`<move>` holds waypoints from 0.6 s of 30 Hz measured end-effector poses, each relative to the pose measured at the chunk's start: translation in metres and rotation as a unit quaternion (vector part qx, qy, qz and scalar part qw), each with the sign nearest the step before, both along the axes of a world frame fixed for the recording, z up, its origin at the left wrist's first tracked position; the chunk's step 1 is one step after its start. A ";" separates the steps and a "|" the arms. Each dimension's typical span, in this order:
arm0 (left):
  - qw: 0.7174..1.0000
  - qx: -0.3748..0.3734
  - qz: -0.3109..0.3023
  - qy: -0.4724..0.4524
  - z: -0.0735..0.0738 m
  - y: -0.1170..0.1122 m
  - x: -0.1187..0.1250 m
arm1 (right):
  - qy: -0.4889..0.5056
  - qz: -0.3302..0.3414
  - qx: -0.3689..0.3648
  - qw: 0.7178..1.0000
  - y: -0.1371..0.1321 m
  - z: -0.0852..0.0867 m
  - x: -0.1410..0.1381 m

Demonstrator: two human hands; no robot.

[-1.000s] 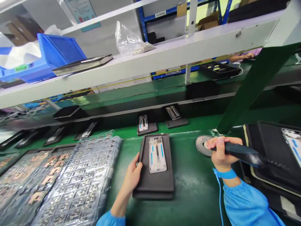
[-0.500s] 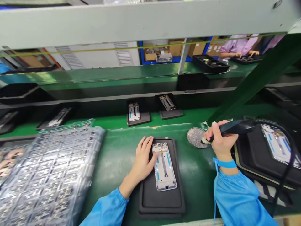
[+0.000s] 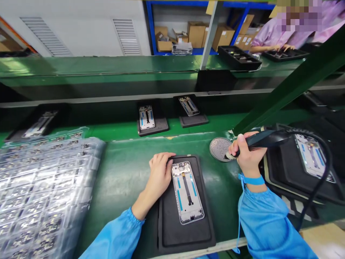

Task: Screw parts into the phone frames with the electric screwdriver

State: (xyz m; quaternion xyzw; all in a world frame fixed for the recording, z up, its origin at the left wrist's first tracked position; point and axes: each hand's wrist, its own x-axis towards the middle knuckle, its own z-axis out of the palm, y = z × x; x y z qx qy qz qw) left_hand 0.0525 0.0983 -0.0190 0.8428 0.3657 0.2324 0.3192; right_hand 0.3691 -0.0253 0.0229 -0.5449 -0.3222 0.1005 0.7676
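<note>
On the green bench before me lies a shallow black tray point(image 3: 185, 235), with an opened phone body point(image 3: 188, 196) resting in it. The phone shows a silver frame, blue strips and a dark flex cable. My left hand point(image 3: 161, 174) grips the tray's upper left edge, fingers curled over it and thumb beside the phone. Off to the right, my right hand point(image 3: 249, 154) is wrapped round a black corded electric screwdriver point(image 3: 269, 139). Its tip points down to the left at a round dish of small metal pieces point(image 3: 219, 148); whether it touches them I cannot tell.
Clear plastic trays of small parts point(image 3: 45, 194) are stacked on the left. Behind the bench edge, phones on black trays point(image 3: 161, 126) lie on a green strip. A slanted green post point(image 3: 285, 90) and a black cable point(image 3: 315, 194) stand at right. A co-worker in pink point(image 3: 272, 37) handles a tray beyond.
My left thumb has come off the phone onto the tray's side. The right hand keeps the screwdriver at the dish. The view has tilted down and shifted.
</note>
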 end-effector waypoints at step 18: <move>0.999 0.000 -0.037 -0.017 0.000 -0.008 -0.009 | -0.021 0.019 0.008 1.000 -0.006 0.004 0.000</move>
